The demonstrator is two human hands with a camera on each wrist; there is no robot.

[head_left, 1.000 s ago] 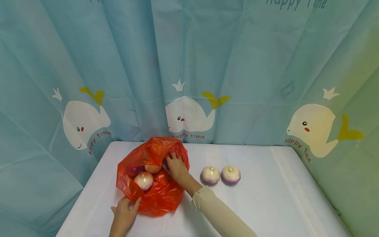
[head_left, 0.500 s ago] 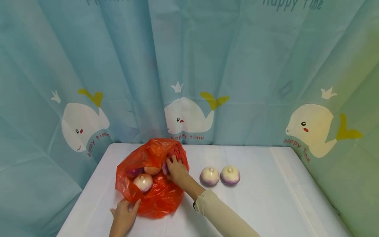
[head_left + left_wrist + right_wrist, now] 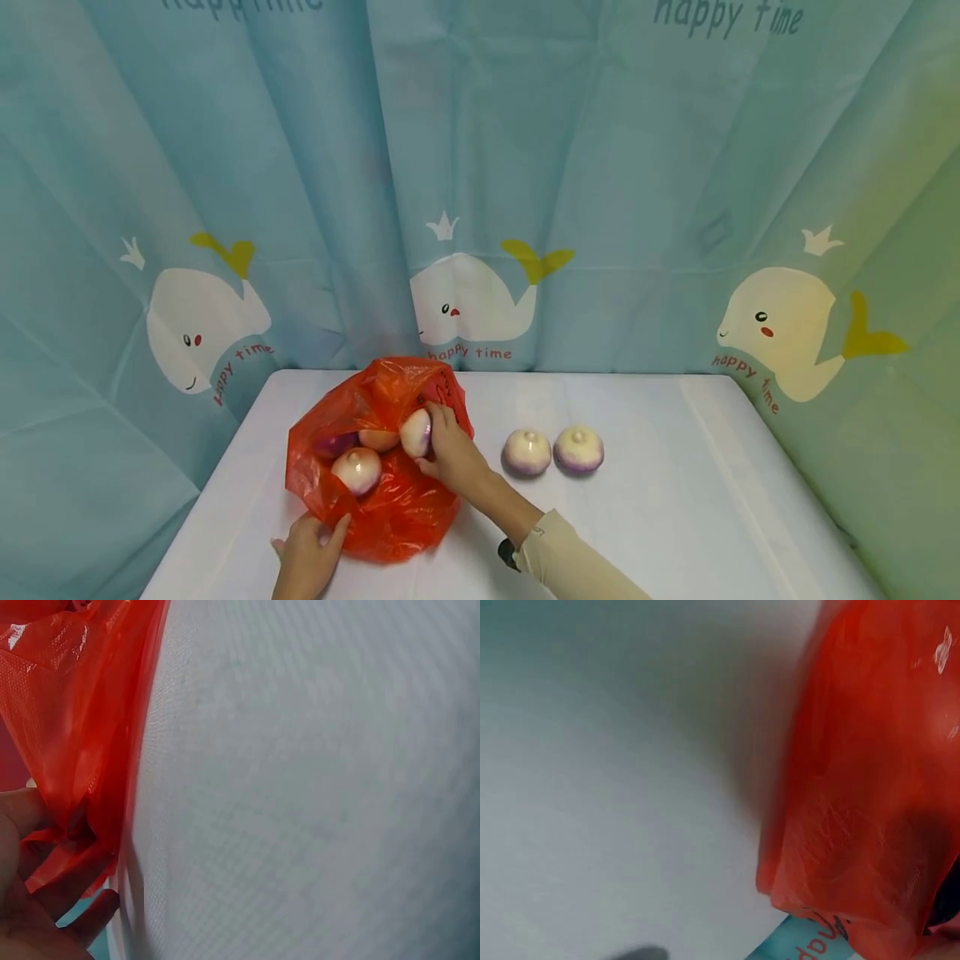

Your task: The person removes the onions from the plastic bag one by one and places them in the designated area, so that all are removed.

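A red plastic bag [image 3: 397, 517] lies on the table with its mouth spread toward me. Its near left edge is pinched by my left hand [image 3: 306, 554]; in the left wrist view the fingers [image 3: 79, 881] curl into the film. Inside the bag's mouth, my right hand [image 3: 455, 450] grips a white-and-purple turnip [image 3: 416, 433] by its right side. Another such turnip [image 3: 356, 471] sits lower in the bag, near an orange-brown round vegetable [image 3: 378, 439] and a purple one [image 3: 336, 444], both partly covered by film. The right wrist view mostly shows the bag's outside.
Two white-and-purple turnips [image 3: 527, 452] [image 3: 579, 450] stand side by side on the white table [image 3: 660, 517], right of the bag. A blue curtain [image 3: 615, 167] with whale prints hangs behind the table and along both sides.
The turnip in my right hand has come up from deeper in the bag and turned its white side into view. My left hand keeps its hold on the bag's edge.
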